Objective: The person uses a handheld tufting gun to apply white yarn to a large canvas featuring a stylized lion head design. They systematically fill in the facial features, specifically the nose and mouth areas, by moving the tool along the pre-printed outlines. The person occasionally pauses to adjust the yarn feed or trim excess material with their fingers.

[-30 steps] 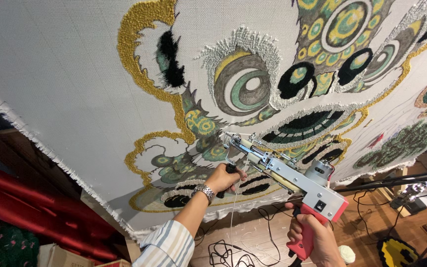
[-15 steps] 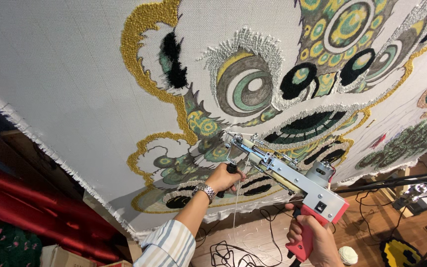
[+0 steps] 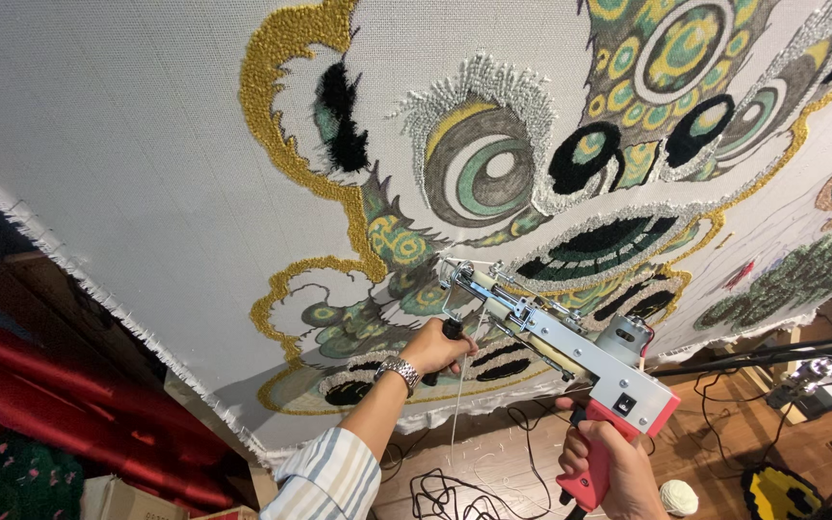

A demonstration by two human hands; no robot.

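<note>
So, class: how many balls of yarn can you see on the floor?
1: a pale yarn ball on the wooden floor, just right of the right hand gripping the tufting gun. Others may be hidden behind the cloth.

1. Black cables point(image 3: 455, 481) sprawl in loops across the wooden floor point(image 3: 724, 453).
2. A pale yarn ball point(image 3: 678, 497) sits on that floor.
3. Red drapery point(image 3: 40, 404) hangs at lower left, above a cardboard box point(image 3: 122, 501).
4. A black stand bar point(image 3: 772, 352) crosses right.
</note>
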